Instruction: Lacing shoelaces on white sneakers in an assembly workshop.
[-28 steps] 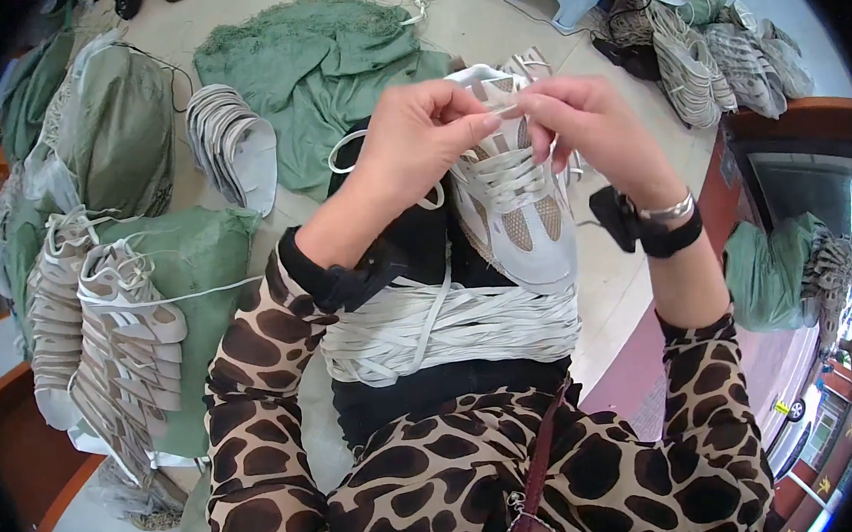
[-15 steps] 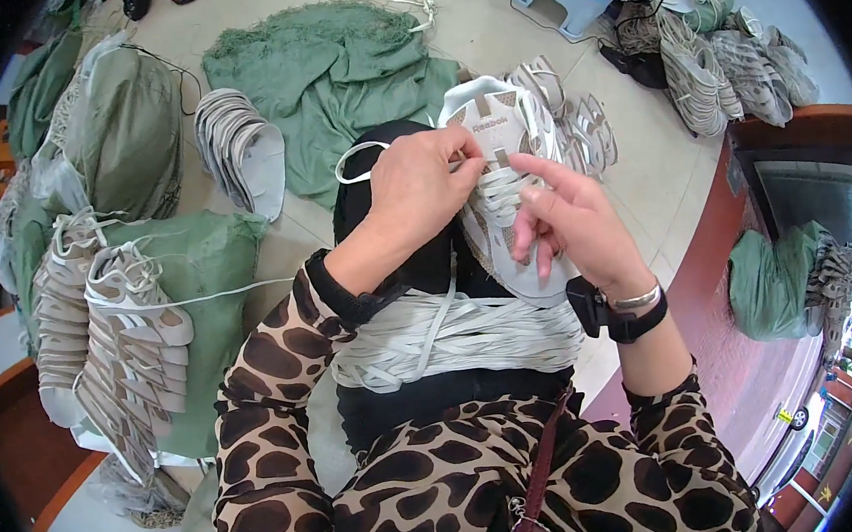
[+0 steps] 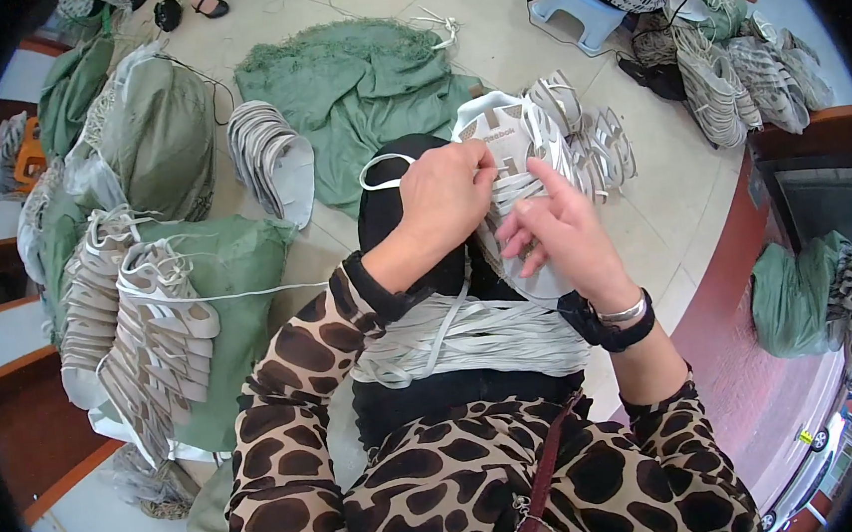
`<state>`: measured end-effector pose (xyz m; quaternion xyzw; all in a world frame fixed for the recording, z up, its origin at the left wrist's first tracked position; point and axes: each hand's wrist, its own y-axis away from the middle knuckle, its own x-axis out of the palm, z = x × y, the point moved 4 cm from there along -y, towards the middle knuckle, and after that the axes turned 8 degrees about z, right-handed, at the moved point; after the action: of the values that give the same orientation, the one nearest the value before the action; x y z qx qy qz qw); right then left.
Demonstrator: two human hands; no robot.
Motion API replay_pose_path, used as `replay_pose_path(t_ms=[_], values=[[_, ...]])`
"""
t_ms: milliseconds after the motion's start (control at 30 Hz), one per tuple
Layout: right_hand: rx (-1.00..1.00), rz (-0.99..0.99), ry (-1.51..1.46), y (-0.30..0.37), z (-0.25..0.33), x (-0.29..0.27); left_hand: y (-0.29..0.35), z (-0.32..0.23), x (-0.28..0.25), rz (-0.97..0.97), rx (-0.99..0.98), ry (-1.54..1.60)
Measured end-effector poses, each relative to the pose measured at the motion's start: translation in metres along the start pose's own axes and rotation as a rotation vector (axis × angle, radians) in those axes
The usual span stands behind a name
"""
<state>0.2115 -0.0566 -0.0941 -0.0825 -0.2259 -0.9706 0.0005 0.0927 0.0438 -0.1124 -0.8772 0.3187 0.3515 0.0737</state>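
Note:
A white and beige shoe upper [image 3: 493, 126] with a printed tongue lies over my knee, its white laces [image 3: 515, 191] criss-crossing the middle. My left hand [image 3: 448, 192] is closed in a pinch at the tongue's left side, on a white shoelace [image 3: 385, 170] whose loop curves out behind the knuckles. My right hand [image 3: 569, 235] rests along the upper's right side, index finger stretched toward the lacing and the other fingers loosely bent and apart. I see nothing held in it. Across my lap lies a thick bundle of white shoelaces [image 3: 482, 337].
Stacked shoe uppers [image 3: 166, 331] lie on a green sack [image 3: 245, 260] at left. Nested pale pieces [image 3: 273, 163] and a green cloth [image 3: 353, 102] lie ahead. More uppers [image 3: 609, 152] sit beyond the knee. A blue stool [image 3: 576, 12] stands at far right.
The whole view has shifted, so things sit farther right. My left fingers have drawn slightly back from the tongue's middle and curled tighter. My right index finger remains beside the lacing.

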Motion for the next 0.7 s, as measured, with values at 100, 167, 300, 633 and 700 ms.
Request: replay_pose_path(t_ms=[100,167,300,633,700], values=[[-0.012,0.020,0.023,-0.001,-0.002,-0.001,0.000,0.002,-0.003,-0.027,-0.015,-0.095],[-0.040,0.016,0.047,0.000,-0.006,-0.001,0.002,0.002,-0.001,-0.020,-0.023,-0.026],[-0.125,0.025,0.159,0.001,-0.004,0.003,0.000,0.001,-0.003,-0.004,-0.044,-0.058],[0.038,0.101,-0.331,-0.018,-0.004,-0.019,-0.004,-0.003,-0.005,0.019,-0.008,-0.163],[-0.036,0.172,-0.546,-0.020,-0.008,-0.026,-0.006,0.002,-0.002,0.026,-0.010,-0.153]])
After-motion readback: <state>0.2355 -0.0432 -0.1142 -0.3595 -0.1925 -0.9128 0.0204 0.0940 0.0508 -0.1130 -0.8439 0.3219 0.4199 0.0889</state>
